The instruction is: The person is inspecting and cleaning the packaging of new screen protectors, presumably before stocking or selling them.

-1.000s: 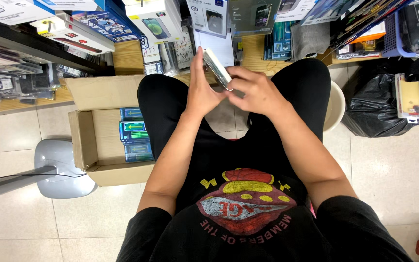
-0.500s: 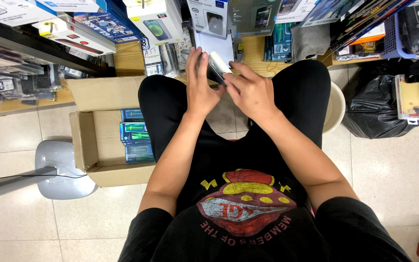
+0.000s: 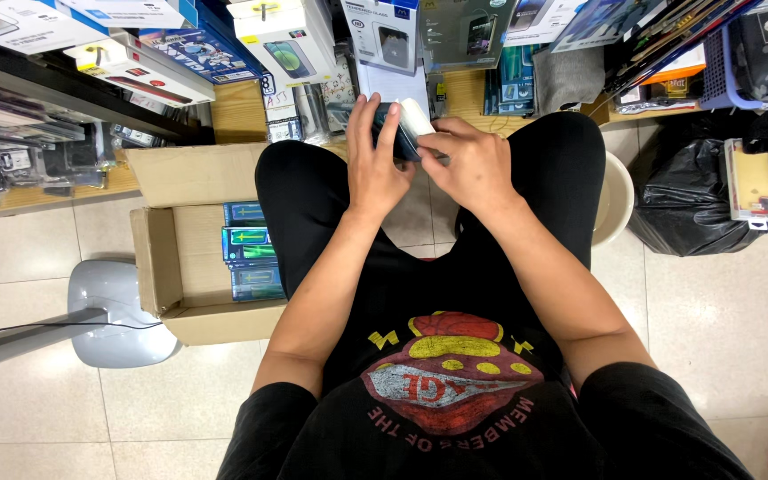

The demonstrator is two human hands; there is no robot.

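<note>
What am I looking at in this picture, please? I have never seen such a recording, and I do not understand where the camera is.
The camera sits on a person's head and looks down, so you see their own body: a black printed shirt, both arms, and knees in black.

The left hand and right hand are raised in front, together holding a small flat box, white with a dark side.

On the tiled floor, to the person's left, an open cardboard box holds blue and green packs. Shelves with packaged goods stand ahead, and a black plastic bag lies to the right.
</note>
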